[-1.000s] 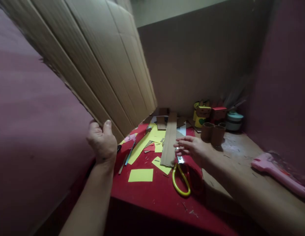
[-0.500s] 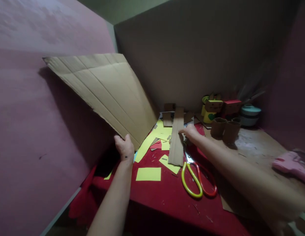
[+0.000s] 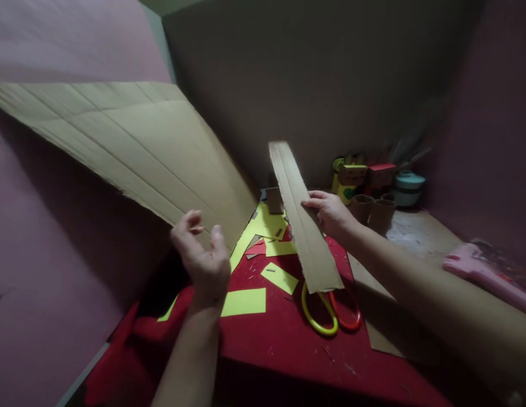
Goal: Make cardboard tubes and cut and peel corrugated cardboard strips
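Observation:
My left hand (image 3: 202,257) grips the lower corner of a big sheet of corrugated cardboard (image 3: 127,147), which slants up and away to the left. My right hand (image 3: 329,212) is closed on a long narrow cardboard strip (image 3: 303,220) and holds it lifted above the red cloth (image 3: 283,333). The strip's near end hangs over the scissors (image 3: 328,311), which have one yellow and one red handle and lie on the cloth.
Yellow paper pieces (image 3: 244,301) and small scraps litter the red cloth. Two brown cups (image 3: 373,212), small boxes (image 3: 364,172) and a teal lidded jar (image 3: 409,188) stand at the back right. A pink tool (image 3: 487,277) lies at the right. Cardboard walls close in the back and sides.
My right hand has picked the cardboard strip up off the cloth. The big sheet has swung lower and further left, and my left hand has shifted its grip on it.

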The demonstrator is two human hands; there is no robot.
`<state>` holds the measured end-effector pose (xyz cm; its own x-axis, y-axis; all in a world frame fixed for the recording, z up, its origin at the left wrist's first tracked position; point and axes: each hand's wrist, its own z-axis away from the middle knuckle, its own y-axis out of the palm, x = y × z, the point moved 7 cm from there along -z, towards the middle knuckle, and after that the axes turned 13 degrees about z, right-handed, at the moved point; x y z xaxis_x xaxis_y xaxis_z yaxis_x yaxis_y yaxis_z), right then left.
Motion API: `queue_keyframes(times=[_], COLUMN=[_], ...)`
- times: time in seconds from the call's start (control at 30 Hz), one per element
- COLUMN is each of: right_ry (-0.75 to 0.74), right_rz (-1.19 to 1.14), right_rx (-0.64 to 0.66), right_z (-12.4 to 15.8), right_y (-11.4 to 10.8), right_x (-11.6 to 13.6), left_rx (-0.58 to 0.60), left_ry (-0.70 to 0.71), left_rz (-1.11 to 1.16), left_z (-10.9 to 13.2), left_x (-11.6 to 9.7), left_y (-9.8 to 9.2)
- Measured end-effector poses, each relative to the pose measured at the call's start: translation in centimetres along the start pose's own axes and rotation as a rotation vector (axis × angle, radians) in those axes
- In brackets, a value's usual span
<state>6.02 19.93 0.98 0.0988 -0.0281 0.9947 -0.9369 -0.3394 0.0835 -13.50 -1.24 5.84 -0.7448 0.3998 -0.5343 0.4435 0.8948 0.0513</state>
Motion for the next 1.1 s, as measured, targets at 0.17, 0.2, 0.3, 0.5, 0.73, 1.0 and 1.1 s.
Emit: queue_keyframes(times=[0.17, 0.2, 0.3, 0.5, 0.73, 1.0, 1.1], right_ry=[-0.072, -0.09, -0.131, 0.085, 0.006, 0.033, 0.053], right_rz=[-0.051, -0.054, -0.064, -0.071, -0.102, -0.2, -0.225], right_rx=[0.09, 0.102, 0.143, 0.326, 0.162, 0.193, 0.196], right_z=[3.6, 4.2, 5.8, 8.4, 7.9, 8.4, 8.9], right_y=[-0.6, -0.9, -2.2, -3.6, -6.7, -6.7, -7.0], right_x=[1.9, 2.2, 2.5, -1.0, -0.7, -0.5, -0.2], left_rx=[0.736, 0.91, 1.13, 1.038, 1.184, 1.384, 1.342], left_ry=[-0.733, -0.819, -0.907, -0.788, -0.556, -0.247, -0.282], left_rz=[0.487, 0.53, 0.593, 0.466, -0.123, -0.601, -0.626], left_z=[4.7, 6.1, 8.3, 7.9, 11.9, 16.3, 15.8], left_x=[-1.2, -2.0, -4.0, -4.5, -4.8, -7.8, -8.0], left_y=[10.6, 12.0, 14.2, 15.4, 12.8, 12.4, 11.6])
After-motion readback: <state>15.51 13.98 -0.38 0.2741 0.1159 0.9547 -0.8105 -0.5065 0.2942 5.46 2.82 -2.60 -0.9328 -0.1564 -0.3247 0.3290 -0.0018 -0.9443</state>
